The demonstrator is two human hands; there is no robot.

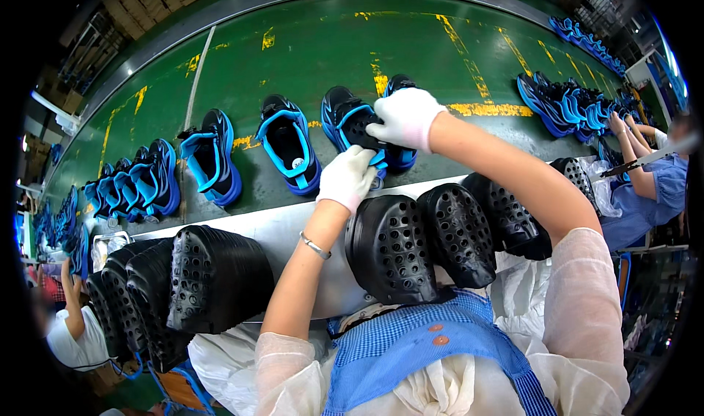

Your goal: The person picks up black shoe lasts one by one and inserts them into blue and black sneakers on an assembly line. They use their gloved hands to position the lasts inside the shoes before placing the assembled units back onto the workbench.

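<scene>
A black and blue sneaker stands on the green conveyor in front of me, heel toward me. In its opening sits a black perforated plastic shoe insert. My right hand, in a white glove, is closed with its fingertips on the insert's edge. Lower down, my left hand, also gloved, pinches the sneaker at its heel. Partly behind my right hand stands another sneaker. To the left, a sneaker shows its open collar and a round pale sticker inside.
Stacks of black perforated inserts lie at left on the metal ledge, and more inserts at right. Further sneakers line the belt on both sides. Co-workers' arms reach in at far right and far left.
</scene>
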